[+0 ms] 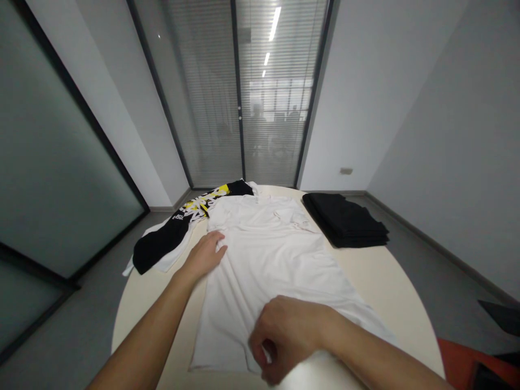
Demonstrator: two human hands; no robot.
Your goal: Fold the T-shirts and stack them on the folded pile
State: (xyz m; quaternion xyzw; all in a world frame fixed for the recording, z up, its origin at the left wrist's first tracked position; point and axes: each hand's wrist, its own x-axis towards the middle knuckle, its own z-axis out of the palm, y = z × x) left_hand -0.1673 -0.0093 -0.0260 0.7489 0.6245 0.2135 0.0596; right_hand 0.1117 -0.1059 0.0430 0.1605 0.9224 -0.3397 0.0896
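A white t-shirt lies spread flat on a round cream table, collar toward the far side. My left hand rests on the shirt's left edge near the sleeve, fingers stretched and lying on the cloth. My right hand is at the shirt's near hem, fingers curled and pinched on the white fabric.
A black, white and yellow garment lies at the table's far left, partly over the edge. A stack of folded black clothes sits at the far right. Glass walls and blinds stand behind; an orange seat is near right.
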